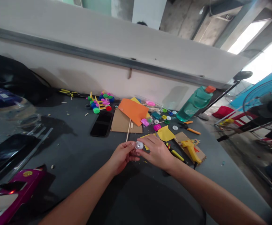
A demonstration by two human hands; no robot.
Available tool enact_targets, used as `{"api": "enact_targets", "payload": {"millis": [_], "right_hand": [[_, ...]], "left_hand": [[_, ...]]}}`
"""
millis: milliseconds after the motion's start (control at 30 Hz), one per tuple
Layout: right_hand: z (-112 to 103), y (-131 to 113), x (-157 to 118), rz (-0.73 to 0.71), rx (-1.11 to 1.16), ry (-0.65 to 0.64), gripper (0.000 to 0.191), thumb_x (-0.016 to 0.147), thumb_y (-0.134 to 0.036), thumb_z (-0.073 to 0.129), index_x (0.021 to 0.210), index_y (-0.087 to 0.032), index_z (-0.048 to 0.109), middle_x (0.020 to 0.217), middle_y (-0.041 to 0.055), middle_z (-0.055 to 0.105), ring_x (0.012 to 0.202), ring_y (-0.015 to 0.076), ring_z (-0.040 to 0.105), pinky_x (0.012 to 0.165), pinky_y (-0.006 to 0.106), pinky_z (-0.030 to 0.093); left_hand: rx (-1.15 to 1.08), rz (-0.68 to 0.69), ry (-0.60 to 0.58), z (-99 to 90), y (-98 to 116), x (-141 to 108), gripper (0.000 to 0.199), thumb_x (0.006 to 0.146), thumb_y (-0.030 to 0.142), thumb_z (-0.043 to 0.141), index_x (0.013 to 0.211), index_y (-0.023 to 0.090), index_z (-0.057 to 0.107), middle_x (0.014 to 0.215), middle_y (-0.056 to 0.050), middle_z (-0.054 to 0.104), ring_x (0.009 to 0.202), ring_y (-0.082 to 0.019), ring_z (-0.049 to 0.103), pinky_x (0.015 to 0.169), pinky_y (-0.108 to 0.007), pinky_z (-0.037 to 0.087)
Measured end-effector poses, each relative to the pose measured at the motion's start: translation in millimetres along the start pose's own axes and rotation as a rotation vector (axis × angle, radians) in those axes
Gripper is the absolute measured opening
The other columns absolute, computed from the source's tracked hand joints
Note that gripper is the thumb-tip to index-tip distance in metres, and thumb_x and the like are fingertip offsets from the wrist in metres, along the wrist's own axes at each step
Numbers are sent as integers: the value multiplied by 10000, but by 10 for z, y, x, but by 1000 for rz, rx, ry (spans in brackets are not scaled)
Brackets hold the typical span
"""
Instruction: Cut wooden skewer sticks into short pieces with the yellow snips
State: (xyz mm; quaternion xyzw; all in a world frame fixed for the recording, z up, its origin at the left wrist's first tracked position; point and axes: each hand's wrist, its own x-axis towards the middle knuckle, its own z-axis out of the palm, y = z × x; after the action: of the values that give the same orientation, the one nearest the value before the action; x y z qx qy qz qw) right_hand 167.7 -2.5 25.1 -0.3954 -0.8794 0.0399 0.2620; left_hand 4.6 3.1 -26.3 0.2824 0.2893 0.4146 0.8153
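A small white bottle cap (139, 145) is held between my two hands, its hollow side facing up at me. My left hand (124, 154) pinches its left edge with thumb and fingers. From the other side my right hand (156, 150) grips the cap, thumb at the near edge and fingers over the far edge. Just beyond the left fingers a thin wooden stick (128, 130) runs up over a piece of brown cardboard (117, 123); whether it touches the hand I cannot tell. Yellow paper (166, 133) and a yellow-handled tool (177, 154) lie close to my right hand.
Orange paper (133, 109), a black phone (102, 124) and colourful cap-and-stick models (100, 101) lie farther back. To the right are a yellow glue gun (191, 150), orange-handled pliers (193, 130) and a green bottle (194, 104). A magenta power strip (30, 181) sits at left.
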Motion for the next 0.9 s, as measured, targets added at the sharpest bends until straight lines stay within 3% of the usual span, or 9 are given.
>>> {"api": "enact_targets", "payload": {"millis": [267, 367, 433, 500, 567, 600, 733, 800, 900], "right_hand": [[74, -17, -31, 113, 137, 67, 289, 788, -414, 609, 985, -203, 599, 876, 66, 642, 827, 201, 580, 734, 337, 457], [74, -22, -28, 76, 175, 58, 340, 761, -442, 632, 1006, -207, 610, 917, 69, 638, 867, 201, 576, 765, 332, 454], [34, 106, 9, 38, 157, 20, 371, 745, -459, 641, 1029, -222, 619, 974, 71, 634, 918, 209, 571, 807, 336, 448], [-52, 406, 73, 108, 66, -7, 325, 789, -440, 594, 1034, -229, 624, 1021, 62, 635, 953, 203, 571, 836, 319, 443], [-173, 865, 143, 384, -160, 6, 260, 894, -346, 430, 1048, -239, 609, 1010, 31, 649, 900, 160, 593, 794, 262, 456], [-237, 1127, 172, 464, -222, 23, 283, 903, -288, 391, 1071, -200, 600, 1038, 61, 642, 907, 174, 593, 794, 275, 455], [-395, 2055, 188, 601, -343, -56, 329, 799, -113, 453, 1091, -125, 604, 1079, 135, 632, 1001, 248, 569, 867, 347, 417], [-380, 2331, 151, 625, -364, -142, 352, 734, -80, 519, 1056, -167, 632, 1080, 101, 644, 1009, 242, 571, 864, 321, 418], [-298, 2539, 94, 654, -382, -238, 327, 723, -84, 552, 1010, -200, 655, 1065, 69, 655, 1005, 230, 577, 849, 295, 425]], "left_hand": [[-43, -33, 6, 17, 21, -9, 232, 741, 303, 673, 827, 90, 639, 680, -21, 609, 535, -71, 553, 527, -226, 560], [-70, -50, -26, 12, 34, -32, 224, 751, 275, 668, 896, 108, 628, 748, -29, 625, 561, -69, 579, 555, -207, 560], [-80, -62, -36, 5, 44, -42, 242, 753, 261, 668, 943, 120, 621, 759, -31, 628, 584, -79, 597, 573, -206, 562], [-76, -72, -17, -2, 52, -42, 238, 758, 247, 662, 955, 120, 621, 773, -39, 631, 613, -89, 606, 585, -212, 567], [-68, -66, 23, -7, 57, -31, 208, 774, 236, 644, 942, 115, 627, 797, -53, 636, 631, -90, 605, 589, -210, 569], [-66, -61, 42, -9, 58, -23, 197, 785, 236, 630, 938, 112, 628, 806, -59, 638, 629, -88, 603, 585, -206, 567], [-93, -52, 91, -17, 65, 11, 201, 822, 278, 582, 918, 108, 627, 803, -76, 642, 612, -88, 603, 584, -210, 564], [-101, -62, 91, -22, 70, 20, 211, 829, 290, 571, 920, 108, 624, 797, -78, 641, 622, -95, 611, 590, -211, 562], [-94, -66, 75, -28, 78, 25, 218, 839, 286, 557, 959, 115, 619, 798, -72, 632, 631, -92, 610, 594, -199, 553]]}}
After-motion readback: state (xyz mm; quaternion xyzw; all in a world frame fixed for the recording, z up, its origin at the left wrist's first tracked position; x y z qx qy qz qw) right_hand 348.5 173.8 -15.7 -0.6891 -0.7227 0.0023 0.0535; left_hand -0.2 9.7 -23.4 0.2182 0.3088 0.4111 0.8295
